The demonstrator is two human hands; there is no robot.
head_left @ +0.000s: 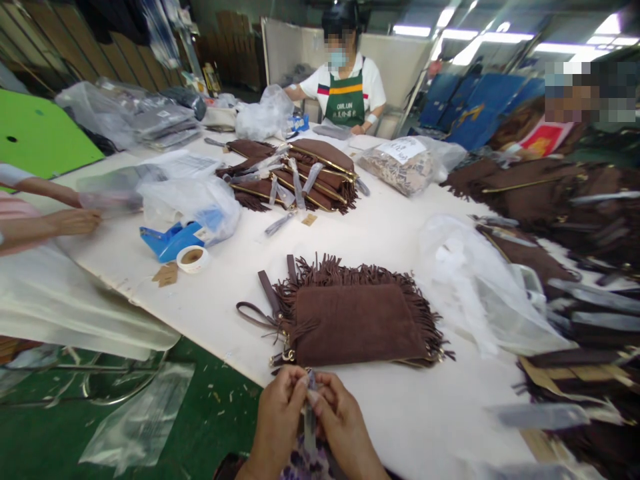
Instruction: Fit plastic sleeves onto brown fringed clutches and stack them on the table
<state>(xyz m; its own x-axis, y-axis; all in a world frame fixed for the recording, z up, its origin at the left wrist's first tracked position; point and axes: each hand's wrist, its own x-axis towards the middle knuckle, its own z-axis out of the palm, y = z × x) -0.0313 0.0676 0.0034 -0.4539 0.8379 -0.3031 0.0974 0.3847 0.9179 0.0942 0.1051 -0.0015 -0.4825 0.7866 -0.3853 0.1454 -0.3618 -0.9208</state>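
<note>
A brown suede fringed bag (350,317) lies flat on the white table (400,413), its wrist strap (255,312) trailing to the left. Just below the bag's near edge, my left hand (277,413) and my right hand (340,417) meet at the fingertips. Together they pinch a thin clear plastic strip (310,417) that hangs down between them. Neither hand touches the bag.
A stack of similar brown bags (300,173) sits mid-table, more bags pile at the right (575,220). Crumpled clear plastic (480,287) lies right of my bag. A blue tape dispenser (173,240) and tape roll (193,259) lie left. Another person's arms (55,220) work at left; a person in a green apron (345,87) sits opposite.
</note>
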